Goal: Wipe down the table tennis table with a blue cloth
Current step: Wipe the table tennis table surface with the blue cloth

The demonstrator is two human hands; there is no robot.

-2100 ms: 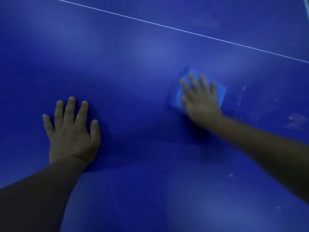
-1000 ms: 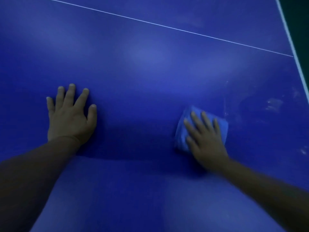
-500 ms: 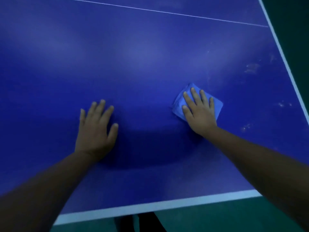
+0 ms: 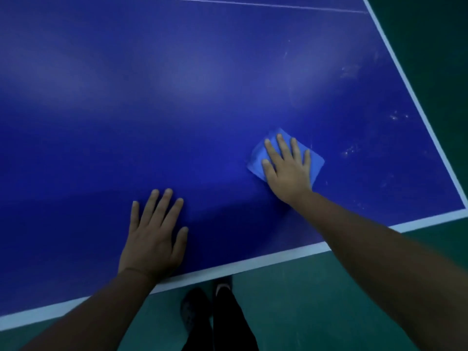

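The table tennis table (image 4: 202, 84) fills most of the view, its dark blue top bordered by a white edge line (image 4: 253, 266) that runs along the near side from 8 o'clock toward 3 o'clock and turns up the right side toward 1 o'clock. A thin white centre line (image 4: 253, 4) crosses the top at 12 o'clock.

The blue cloth (image 4: 258, 158), folded into a small lighter-blue pad, lies flat on the table top at about 3 o'clock from the middle of the view, well inside the corner. The right hand (image 4: 288, 173) lies palm-down on it, fingers straight and slightly spread, pressing it to the surface; the cloth's corners show beyond the fingertips and to either side of the hand.

The left hand (image 4: 154, 239) rests flat on the bare table at about 6 o'clock, near the front edge, fingers straight and spread, holding nothing. It sits well apart from the cloth, at 8 o'clock of it.

Pale smudges and specks (image 4: 350, 149) mark the table at 3 o'clock of the cloth and up toward 1 o'clock.

Beyond the edges is a green floor (image 4: 329, 300); the person's dark trousers (image 4: 228, 323) and a shoe (image 4: 192, 307) show at 6 o'clock
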